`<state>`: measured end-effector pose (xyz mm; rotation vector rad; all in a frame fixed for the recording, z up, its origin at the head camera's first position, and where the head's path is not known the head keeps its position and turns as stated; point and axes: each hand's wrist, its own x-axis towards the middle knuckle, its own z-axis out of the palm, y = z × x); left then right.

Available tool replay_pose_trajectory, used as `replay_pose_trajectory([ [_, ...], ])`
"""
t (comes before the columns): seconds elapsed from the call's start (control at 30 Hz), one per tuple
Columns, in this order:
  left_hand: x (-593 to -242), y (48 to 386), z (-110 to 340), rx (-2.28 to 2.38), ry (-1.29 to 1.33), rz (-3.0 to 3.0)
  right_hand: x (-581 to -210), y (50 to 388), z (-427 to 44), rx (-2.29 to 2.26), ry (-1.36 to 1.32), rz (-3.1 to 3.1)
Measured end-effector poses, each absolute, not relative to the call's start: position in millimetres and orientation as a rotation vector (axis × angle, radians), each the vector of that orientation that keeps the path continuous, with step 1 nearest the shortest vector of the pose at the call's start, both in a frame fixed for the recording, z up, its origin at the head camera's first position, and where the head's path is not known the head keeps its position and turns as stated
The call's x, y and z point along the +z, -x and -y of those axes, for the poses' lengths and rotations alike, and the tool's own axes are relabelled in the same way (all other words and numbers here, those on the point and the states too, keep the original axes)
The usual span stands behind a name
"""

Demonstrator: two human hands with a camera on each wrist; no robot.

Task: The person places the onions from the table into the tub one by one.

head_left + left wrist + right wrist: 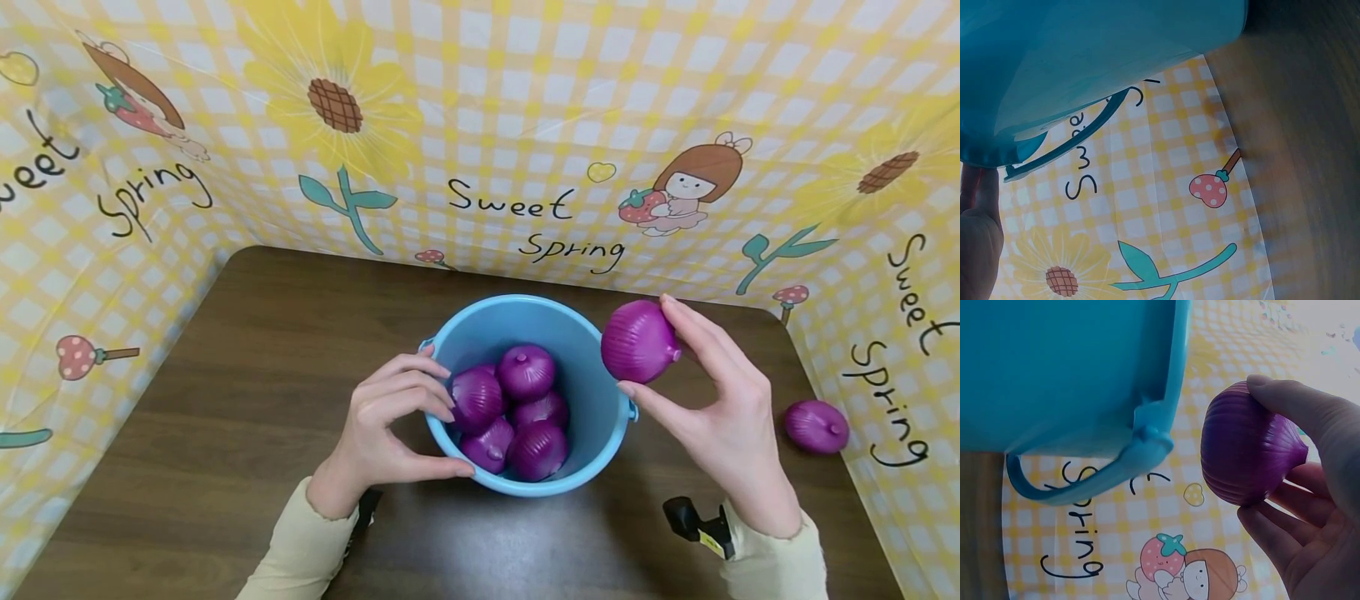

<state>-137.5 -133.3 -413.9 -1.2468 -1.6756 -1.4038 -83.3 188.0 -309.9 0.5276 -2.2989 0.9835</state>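
Note:
A light blue bucket (573, 482) stands on the table with several purple onions (527, 372) inside. At its left side my left hand (382, 421) holds the rim, the fingers hooked over the edge and the thumb along the near rim. My right hand (727, 408) pinches another purple onion (637, 342) between thumb and fingertips, just outside and above the bucket's right rim. The right wrist view shows this onion (1241, 447) apart from the bucket wall (1054, 375). Most of the left hand is out of the left wrist view.
One more purple onion (817, 427) lies on the dark wooden table (247, 400), right of my right hand near the side cloth. Yellow checked cloth (510, 125) walls the table at the back and both sides. The bucket's handle (1079, 487) hangs down at the far side.

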Motion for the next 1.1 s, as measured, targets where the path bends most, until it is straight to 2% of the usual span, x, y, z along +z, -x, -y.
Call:
replay_pose_trajectory([
  [0.9,-412,138,132,-1.397,1.242,1.659,-328,87,-155,1.107,-0.819,2.244],
  [1.1,-413,138,133,-1.396,1.241,1.668,-343,91,-159,1.092,-0.840,2.301],
])
